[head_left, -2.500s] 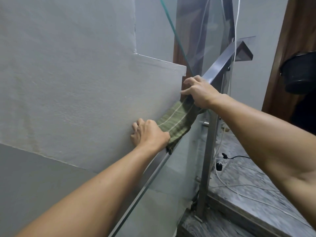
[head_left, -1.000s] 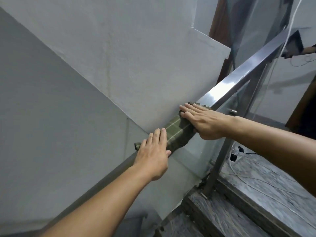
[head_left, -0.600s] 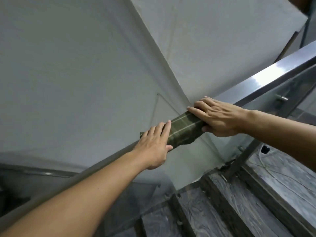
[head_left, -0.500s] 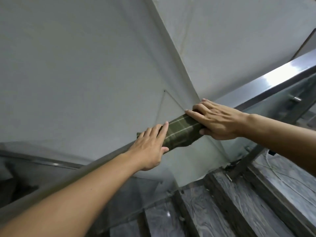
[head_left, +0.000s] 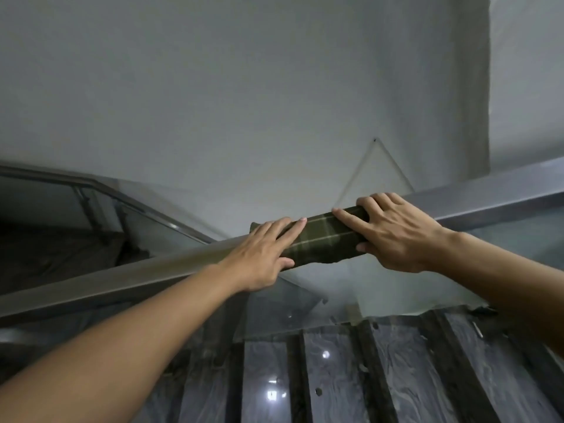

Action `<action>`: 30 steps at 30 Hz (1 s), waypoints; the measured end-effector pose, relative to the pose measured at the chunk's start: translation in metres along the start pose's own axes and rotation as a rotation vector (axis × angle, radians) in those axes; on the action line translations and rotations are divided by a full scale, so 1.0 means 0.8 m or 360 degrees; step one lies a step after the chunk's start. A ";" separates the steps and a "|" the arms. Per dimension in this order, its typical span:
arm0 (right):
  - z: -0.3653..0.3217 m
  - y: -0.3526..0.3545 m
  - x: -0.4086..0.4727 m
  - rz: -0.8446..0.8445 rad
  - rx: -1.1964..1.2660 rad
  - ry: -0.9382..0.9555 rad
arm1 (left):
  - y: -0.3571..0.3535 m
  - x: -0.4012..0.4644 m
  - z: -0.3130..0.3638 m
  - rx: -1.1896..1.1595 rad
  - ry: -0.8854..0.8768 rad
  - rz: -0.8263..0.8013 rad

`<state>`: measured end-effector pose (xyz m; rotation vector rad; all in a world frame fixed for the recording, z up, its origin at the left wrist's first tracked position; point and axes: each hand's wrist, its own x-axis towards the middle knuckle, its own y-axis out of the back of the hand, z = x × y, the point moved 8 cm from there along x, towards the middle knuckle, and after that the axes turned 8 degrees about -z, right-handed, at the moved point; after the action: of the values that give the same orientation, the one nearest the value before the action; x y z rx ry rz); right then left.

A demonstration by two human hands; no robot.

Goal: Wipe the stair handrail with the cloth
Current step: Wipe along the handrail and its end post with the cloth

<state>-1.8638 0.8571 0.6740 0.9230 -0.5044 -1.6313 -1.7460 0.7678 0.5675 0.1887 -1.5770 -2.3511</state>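
Green plaid cloth (head_left: 323, 239) draped over the steel handrail (head_left: 152, 270) (above the glass panel (head_left: 305, 300)). Left hand (head_left: 262, 254) presses it flat, fingers straight and together. Right hand (head_left: 396, 233) grips it, fingers curled over, thumb beneath.

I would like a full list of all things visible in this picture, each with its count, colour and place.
cloth: one, dark green with pale checks, draped over the near handrail
near handrail: one, grey metal, slanting across the middle
far handrail: one, grey metal, at left behind
glass panel: one, clear, under the near handrail
stairs: several steps, dark grey marble, bottom
wall: one, whitish grey, behind
left hand: one, fingers flat on the cloth's left end
right hand: one, grips the cloth's right end
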 end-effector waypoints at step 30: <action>-0.388 0.071 0.263 0.0029 0.0072 0.0256 | -0.109 -0.270 -0.381 -0.0258 0.0462 0.0071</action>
<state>-1.5961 0.6871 0.4662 1.0704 -0.4391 -1.5199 -1.4738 0.5994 0.3567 0.4311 -1.2375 -2.2818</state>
